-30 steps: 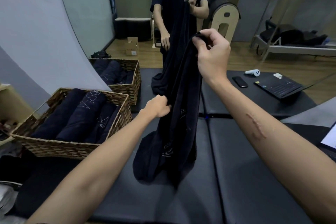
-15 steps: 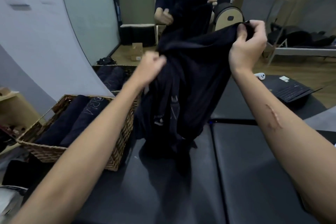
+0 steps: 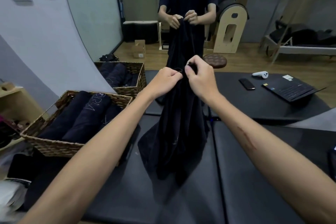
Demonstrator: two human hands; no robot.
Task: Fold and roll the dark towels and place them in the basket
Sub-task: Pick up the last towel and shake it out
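Both hands, left hand [image 3: 166, 82] and right hand [image 3: 201, 76], side by side, fingers curled, pinching dark towel's [image 3: 174, 138] top edge

A mirror [image 3: 91, 23] stands behind the black tabletop [image 3: 254, 178]. At two o'clock lie an open laptop [image 3: 291, 90], a black phone [image 3: 246, 84] and a white controller [image 3: 260, 75]. At twelve, a cardboard box [image 3: 139, 49] sits on the wooden floor.

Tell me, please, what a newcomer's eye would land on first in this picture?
Most striking is the dark towel hanging mid-frame, its top edge pinched by the left hand and right hand close together, its lower end bunched on the black mat. To the left stands a wicker basket holding rolled dark towels, and a mirror behind repeats the scene.
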